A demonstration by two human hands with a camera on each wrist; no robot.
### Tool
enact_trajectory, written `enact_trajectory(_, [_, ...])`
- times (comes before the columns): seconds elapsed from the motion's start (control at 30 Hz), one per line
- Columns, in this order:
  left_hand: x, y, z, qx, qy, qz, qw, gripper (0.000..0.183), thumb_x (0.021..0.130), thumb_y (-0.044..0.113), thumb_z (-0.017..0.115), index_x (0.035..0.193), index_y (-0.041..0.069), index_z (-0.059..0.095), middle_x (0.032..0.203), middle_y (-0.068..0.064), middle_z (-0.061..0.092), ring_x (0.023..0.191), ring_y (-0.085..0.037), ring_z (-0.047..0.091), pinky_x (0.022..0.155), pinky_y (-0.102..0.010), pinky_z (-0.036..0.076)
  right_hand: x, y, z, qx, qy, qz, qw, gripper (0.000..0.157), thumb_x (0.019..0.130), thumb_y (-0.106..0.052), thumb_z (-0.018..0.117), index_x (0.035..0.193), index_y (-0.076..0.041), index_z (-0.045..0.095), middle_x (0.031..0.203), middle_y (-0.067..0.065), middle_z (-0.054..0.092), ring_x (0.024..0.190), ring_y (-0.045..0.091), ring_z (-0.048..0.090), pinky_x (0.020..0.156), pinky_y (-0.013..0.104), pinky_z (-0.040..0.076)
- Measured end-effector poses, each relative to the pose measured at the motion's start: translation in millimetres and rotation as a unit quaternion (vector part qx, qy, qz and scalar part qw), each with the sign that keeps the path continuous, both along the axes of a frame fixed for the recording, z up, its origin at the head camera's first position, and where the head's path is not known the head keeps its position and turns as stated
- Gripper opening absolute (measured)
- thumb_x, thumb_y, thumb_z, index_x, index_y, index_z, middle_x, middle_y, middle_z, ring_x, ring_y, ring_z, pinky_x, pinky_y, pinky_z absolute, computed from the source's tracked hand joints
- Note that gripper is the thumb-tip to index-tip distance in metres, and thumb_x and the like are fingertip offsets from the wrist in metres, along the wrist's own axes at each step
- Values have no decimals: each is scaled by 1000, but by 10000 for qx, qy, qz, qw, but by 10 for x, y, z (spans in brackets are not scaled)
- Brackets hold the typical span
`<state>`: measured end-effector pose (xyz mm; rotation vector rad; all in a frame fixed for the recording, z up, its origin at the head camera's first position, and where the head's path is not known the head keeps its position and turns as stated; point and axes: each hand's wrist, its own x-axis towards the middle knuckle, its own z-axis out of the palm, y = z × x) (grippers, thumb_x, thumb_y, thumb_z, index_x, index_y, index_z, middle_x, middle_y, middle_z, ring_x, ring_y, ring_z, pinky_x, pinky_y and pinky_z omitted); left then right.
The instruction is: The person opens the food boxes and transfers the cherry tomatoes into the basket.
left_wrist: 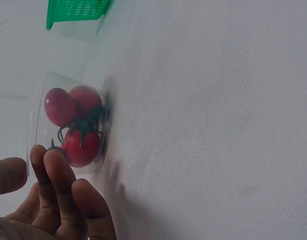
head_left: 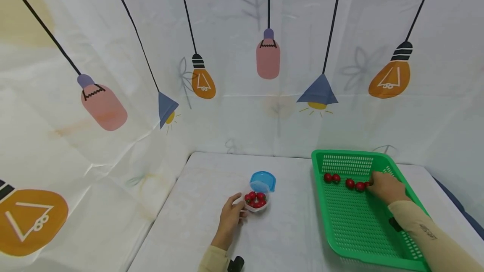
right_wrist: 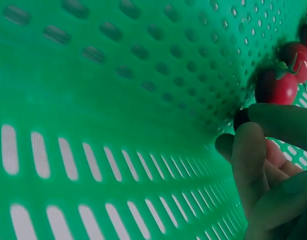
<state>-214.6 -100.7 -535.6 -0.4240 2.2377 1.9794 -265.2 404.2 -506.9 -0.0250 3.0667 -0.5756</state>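
Note:
In the head view, my left hand (head_left: 230, 217) is at the left side of a small clear plastic container (left_wrist: 41, 107), its fingertips right at the wall and its thumb by the rim. Several red cherry tomatoes (head_left: 255, 200) with green stems lie inside. The container's blue lid (head_left: 263, 178) stands flipped back behind it. On the right, my right hand (head_left: 388, 187) reaches into a green plastic basket (head_left: 332, 226). Its fingertips pinch a cherry tomato (head_left: 367, 184), mostly hidden by the fingers. Other cherry tomatoes (right_wrist: 277, 86) lie beside those fingertips on the basket floor.
Two more cherry tomatoes (head_left: 332, 178) sit near the basket's far left corner. A white cloth covers the table (head_left: 287, 230). Behind and to the left hangs a white sheet (head_left: 234, 125) printed with lamps and bulbs.

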Motion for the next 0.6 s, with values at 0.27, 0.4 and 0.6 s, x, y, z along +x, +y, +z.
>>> enact_trajectory(0.27, [0,4,4,-7,-13,45,10000,46,101,20,57,144,6,52,93,-6,68,77,-19,65,67,-31,52,37,9,30,-74,158,-75,9998,19,88,-15,68,85,0,58,71,8,55,60,21,47,51,37,39])
enact_trajectory(0.4, [1,-5,-10,-14,-5,44,10000,46,101,20,57,144,6,51,94,-6,68,77,-19,65,68,-31,53,52,-3,83,-69,377,-71,9992,26,86,-16,71,93,6,59,77,14,61,61,22,51,51,39,42])
enact_trajectory(0.6, [1,-17,-24,1,58,11,10000,46,101,21,56,145,6,51,94,-6,68,78,-19,65,69,-31,53,52,-123,219,27,545,-126,9984,35,86,-19,72,109,6,62,94,26,67,65,28,61,50,44,46])
